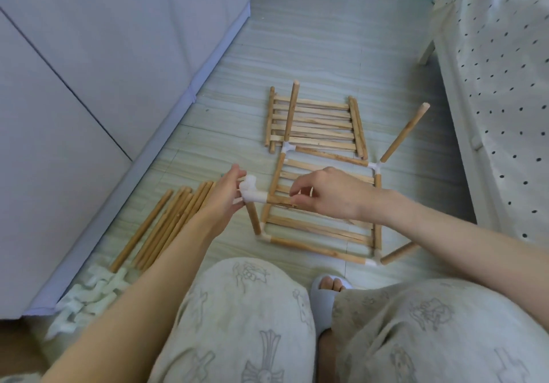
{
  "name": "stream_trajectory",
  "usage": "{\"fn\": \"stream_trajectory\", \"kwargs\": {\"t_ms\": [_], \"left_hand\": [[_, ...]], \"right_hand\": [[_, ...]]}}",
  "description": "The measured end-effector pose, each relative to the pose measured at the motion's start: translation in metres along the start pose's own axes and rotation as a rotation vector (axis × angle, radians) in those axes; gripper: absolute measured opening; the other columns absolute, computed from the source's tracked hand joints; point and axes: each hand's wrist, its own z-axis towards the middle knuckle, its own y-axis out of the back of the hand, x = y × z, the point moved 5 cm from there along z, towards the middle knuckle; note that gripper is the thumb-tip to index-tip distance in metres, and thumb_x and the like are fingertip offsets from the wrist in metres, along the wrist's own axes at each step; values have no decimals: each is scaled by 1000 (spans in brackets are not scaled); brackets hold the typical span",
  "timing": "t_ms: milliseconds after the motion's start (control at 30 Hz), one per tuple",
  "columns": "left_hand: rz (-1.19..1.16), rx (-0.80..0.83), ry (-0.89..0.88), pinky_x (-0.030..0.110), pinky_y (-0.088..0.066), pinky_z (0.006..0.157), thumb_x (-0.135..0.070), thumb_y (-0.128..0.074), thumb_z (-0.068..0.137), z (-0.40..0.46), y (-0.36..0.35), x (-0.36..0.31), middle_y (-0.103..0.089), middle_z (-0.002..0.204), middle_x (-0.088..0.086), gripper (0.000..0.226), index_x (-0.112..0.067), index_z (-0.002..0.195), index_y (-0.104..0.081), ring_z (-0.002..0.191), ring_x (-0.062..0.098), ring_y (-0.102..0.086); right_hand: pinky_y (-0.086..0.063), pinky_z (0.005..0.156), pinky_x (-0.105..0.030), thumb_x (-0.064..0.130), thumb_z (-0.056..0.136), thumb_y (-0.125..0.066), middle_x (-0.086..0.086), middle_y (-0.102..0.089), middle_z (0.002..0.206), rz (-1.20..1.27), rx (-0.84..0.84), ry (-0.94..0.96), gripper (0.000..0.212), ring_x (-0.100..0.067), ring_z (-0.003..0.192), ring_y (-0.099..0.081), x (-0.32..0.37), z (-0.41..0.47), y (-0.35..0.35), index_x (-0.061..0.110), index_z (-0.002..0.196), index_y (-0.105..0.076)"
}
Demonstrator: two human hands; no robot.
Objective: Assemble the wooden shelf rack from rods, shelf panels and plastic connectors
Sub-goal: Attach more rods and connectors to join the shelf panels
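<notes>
A partly built rack frame [319,249] lies on the floor: a slatted shelf panel ringed by rods, with white plastic connectors at its corners and upright rods rising from them. On top of the near-left upright rod [254,219] sits a white connector [251,194]. My left hand [224,201] grips that connector from the left. My right hand [329,194] pinches a horizontal rod [279,200] whose left end is in the connector. Stacked spare shelf panels [315,122] lie beyond the frame.
Several loose rods [166,228] lie on the floor at left, with a pile of white connectors [89,293] near their front ends. A white cabinet [89,70] runs along the left, a dotted bed cover [505,85] along the right. My knees and a slippered foot [326,293] fill the foreground.
</notes>
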Motion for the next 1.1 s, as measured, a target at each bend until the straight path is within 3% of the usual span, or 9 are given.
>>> {"fn": "stream_trajectory", "kwargs": {"t_ms": [67,233,367,500,633,833,1000,1100], "left_hand": [[-2,-30,9,33,-45,89,-35,-33,102,-7,17,9,-60,107,4,31,-16,120,-49,96,17,-58],[7,-154,74,32,-48,79,-21,-37,100,-22,81,58,-64,101,6,25,-11,115,-54,91,19,-60],[46,-248,149,31,-48,78,-14,-33,100,-28,132,96,-64,98,6,29,-10,111,-60,89,20,-58],[168,-334,176,28,-45,78,-13,-32,101,-32,173,130,-62,105,6,29,-13,107,-60,92,18,-56],[366,-404,194,34,-43,91,-12,-38,98,-31,206,164,-59,117,7,24,-13,112,-58,108,23,-54],[869,-602,134,40,-33,98,5,-44,88,-23,256,178,-42,133,19,45,-5,132,-46,120,36,-39],[1024,-578,238,44,-31,96,-13,-56,91,1,279,193,-41,131,25,50,1,136,-39,118,39,-37],[1006,-605,243,42,-32,96,-7,-58,90,9,283,195,-43,126,27,41,3,128,-47,116,39,-38]], "right_hand": [[-47,89,-35,31,96,-50,-5,-67,105,49,126,37,28,-18,92,-59,22,8,-2,15,112,-66],[-50,87,-32,25,99,-41,-4,-67,110,195,320,85,31,-17,90,-64,85,46,-31,9,118,-60],[-41,96,-31,27,101,-34,-8,-58,127,110,325,105,37,-23,112,-55,116,91,-73,8,125,-56],[-34,101,-30,30,102,-30,-8,-46,141,117,384,11,42,-25,128,-43,108,131,-137,13,138,-44],[-30,106,-33,34,103,-27,-9,-34,150,60,524,-62,48,-28,135,-35,91,159,-212,13,146,-28],[-13,117,-43,33,102,-28,-7,9,158,-135,577,-29,54,-29,146,5,70,180,-280,20,151,-9],[-11,117,-39,33,101,-33,-6,21,156,-143,693,-58,59,-28,145,12,51,175,-301,21,151,-4],[-11,117,-37,36,101,-32,-5,17,157,-111,717,-60,58,-26,146,8,47,178,-297,18,151,-9]]}}
